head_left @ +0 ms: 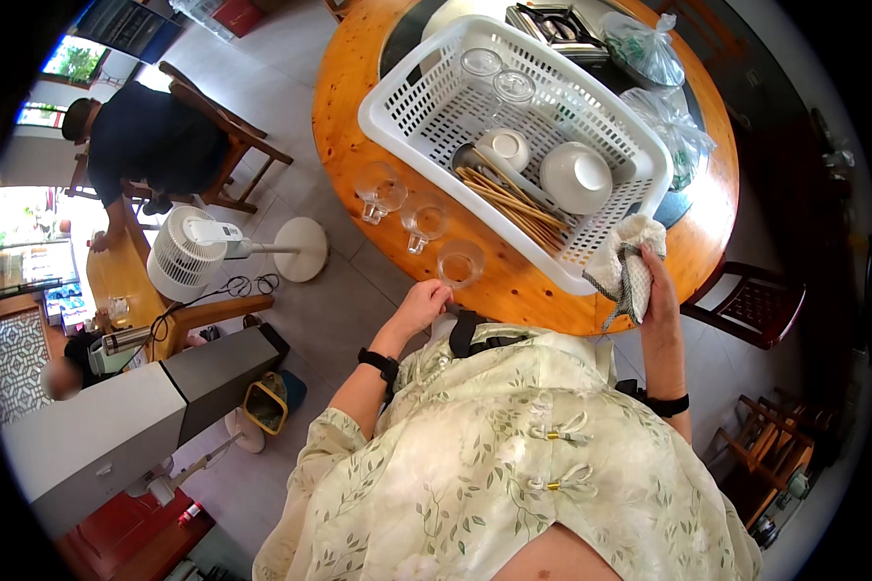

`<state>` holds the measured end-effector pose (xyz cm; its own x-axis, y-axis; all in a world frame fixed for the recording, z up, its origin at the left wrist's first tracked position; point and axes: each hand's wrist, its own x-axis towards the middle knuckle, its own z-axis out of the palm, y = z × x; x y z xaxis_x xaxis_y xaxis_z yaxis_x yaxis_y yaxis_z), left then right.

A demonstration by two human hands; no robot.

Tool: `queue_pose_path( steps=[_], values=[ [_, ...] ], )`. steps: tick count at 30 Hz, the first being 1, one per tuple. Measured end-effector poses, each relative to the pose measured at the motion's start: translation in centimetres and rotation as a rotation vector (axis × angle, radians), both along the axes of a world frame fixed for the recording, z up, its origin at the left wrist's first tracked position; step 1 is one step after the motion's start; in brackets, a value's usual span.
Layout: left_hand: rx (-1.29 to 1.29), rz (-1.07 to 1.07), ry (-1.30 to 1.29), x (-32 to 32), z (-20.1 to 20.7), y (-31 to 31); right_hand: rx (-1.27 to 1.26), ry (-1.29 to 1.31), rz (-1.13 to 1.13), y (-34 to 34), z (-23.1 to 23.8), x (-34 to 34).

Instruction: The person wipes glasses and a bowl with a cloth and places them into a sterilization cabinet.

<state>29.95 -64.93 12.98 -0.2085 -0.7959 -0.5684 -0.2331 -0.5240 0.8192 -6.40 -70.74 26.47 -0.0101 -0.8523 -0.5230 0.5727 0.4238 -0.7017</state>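
At the table's near edge, my left hand [424, 303] is closed, its fingers curled against the near side of a clear glass mug [462, 261], where the handle is hidden. Two more glass mugs, one in the middle [423, 219] and one farther left [381, 189], stand beside it in a slanting row. My right hand [661, 296] grips a pale cloth [626, 263] with a dark edge, close to the near right corner of a white plastic basket [610, 145]. Inside the basket lie wooden chopsticks [513, 208], white bowls [576, 178] and upturned glasses [513, 87].
The round wooden table [344, 116] carries a gas stove [557, 27] and knotted plastic bags [664, 126] at the far side. A dark chair [756, 305] stands at right. To the left are a white fan [189, 252], a bin [266, 402] and a seated person [155, 136].
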Motion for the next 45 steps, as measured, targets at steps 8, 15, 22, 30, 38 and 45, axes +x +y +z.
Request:
queue_pose_path(
  steps=[8, 15, 22, 30, 38, 45],
  values=[
    [-0.015, 0.167, 0.052, -1.2, -3.3, -0.2, 0.011, -0.004, -0.067, 1.0, 0.3, -1.9],
    [-0.275, 0.293, -0.332, -2.0, -1.4, -0.8, 0.006, -0.034, -0.097, 1.1, -0.4, -4.4],
    [-0.813, 0.490, -0.648, -2.1, 7.7, -8.2, -0.054, -0.067, -0.133, 1.4, -1.4, -8.2],
    [-0.559, 0.137, -0.447, -6.0, 4.3, -26.5, -0.025, -0.003, -0.233, 1.6, -0.1, -10.2],
    [-0.370, 0.050, -0.601, -9.3, -2.8, -33.1, -0.004, -0.004, -0.389, 4.7, -1.6, -14.3],
    [-0.403, 0.027, -0.566, -10.1, -4.2, -34.9, -0.001, -0.005, -0.398, 6.0, -2.3, -16.6]
  ],
)
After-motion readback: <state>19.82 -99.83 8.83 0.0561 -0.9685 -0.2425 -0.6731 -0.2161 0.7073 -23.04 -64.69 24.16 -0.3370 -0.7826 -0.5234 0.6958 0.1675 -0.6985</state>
